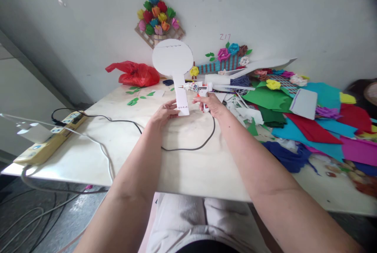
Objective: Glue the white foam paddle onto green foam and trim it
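Observation:
My left hand (165, 112) grips the lower end of a white paddle-shaped cutout (172, 57), a round disc on a straight handle, held tilted up above the table. Small marks run along the disc's top and the handle's bottom. In my right hand (212, 104) is a white hot glue gun (204, 93), its fingers wrapped round the grip. The gun's nozzle points left and overlaps the cutout's handle in view; whether it touches cannot be told. A glue stick (235, 87) sticks out of the gun's back. The black cord (188, 150) loops left over the table.
A yellow power strip (47, 149) with plugs lies on the left. Behind are a red plastic bag (138, 74) and green leaf cutouts (133, 101). Coloured felt sheets (312, 127), white scraps (249, 115) and blue cloth (290, 155) crowd the right. A flower decoration (159, 15) is against the wall.

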Motion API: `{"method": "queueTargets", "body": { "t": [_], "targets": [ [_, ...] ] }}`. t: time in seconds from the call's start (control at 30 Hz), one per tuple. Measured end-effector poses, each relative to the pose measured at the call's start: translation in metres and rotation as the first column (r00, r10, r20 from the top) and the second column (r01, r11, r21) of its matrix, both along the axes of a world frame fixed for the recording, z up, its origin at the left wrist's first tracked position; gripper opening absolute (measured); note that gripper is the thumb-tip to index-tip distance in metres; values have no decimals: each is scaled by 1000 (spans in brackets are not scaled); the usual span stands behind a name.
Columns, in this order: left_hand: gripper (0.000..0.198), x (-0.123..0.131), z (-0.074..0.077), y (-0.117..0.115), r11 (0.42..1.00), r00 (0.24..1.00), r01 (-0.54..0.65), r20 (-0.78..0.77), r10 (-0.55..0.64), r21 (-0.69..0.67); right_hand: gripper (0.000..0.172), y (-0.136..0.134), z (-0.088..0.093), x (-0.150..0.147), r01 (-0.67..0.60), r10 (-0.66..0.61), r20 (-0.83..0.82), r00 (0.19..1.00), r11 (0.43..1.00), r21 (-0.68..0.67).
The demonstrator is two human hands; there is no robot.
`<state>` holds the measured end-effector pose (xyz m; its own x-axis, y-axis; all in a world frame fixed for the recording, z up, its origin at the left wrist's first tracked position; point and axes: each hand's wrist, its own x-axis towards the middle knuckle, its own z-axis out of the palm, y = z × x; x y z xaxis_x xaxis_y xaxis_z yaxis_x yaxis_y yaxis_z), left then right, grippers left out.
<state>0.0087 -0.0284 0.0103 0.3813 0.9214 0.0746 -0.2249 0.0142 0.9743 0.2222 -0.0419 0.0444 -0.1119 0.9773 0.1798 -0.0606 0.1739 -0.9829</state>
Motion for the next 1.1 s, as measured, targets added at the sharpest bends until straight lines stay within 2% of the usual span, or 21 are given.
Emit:
{"method": "queueTargets", "body": {
  "t": [0.13, 0.5, 0.67, 0.87, 1.1],
  "targets": [
    [78, -1, -1, 1, 998, 998, 55, 6, -55, -24, 33, 2, -4, -2, 35, -35, -4, 999, 999, -30],
    [79, -1, 0, 0, 979, 982, 188, -15, -189, -73, 40, -4, -10, -6, -112, 112, 3, 994, 993, -28],
    [78, -1, 0, 1, 975, 977, 212, -4, -213, -71, 43, -3, -12, -6, -95, 95, -7, 995, 994, -53],
    [71, -1, 1, 0, 983, 987, 159, 25, -158, -91, 45, -2, -15, -5, -65, 64, -15, 998, 995, -75],
    [61, 1, 3, 0, 989, 992, 123, -2, -124, -81, 39, 0, -18, -7, 6, -6, -1, 1000, 995, -97]
  ]
}}
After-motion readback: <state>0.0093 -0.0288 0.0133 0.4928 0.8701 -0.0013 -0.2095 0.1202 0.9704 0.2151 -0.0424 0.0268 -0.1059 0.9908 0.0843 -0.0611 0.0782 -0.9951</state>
